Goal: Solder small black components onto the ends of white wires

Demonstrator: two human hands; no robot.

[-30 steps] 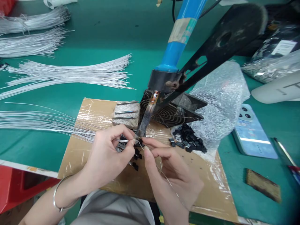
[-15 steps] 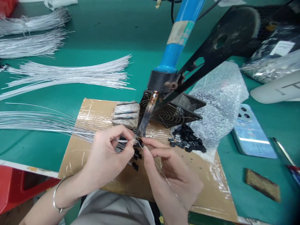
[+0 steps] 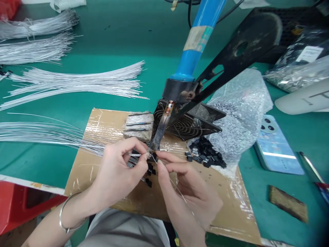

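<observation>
A mounted soldering iron [image 3: 160, 127] with a blue handle points down to where both hands meet. My left hand [image 3: 123, 171] pinches a thin wire [image 3: 135, 155] close under the iron's tip. Between the thumb and fingers of my right hand [image 3: 187, 195] runs a thin strand of solder wire [image 3: 181, 193], its end reaching the same spot. The fingertips and the tip hide the exact joint. Below my left fingers lie wires ending in small black connectors [image 3: 147, 181]. More thin grey wires [image 3: 51, 132] stretch away to the left.
Cardboard [image 3: 233, 209] covers the work area. Behind the iron stands a black fan [image 3: 185, 127]; left of it, a sponge block [image 3: 138, 132] carries three metal rods. Loose black connectors [image 3: 207, 151], bubble wrap [image 3: 231, 113] and a phone [image 3: 279, 145] sit right. Wire bundles [image 3: 77, 82] lie at the left.
Both hands hold almost the same position at the iron's tip. The whole view has shifted very slightly.
</observation>
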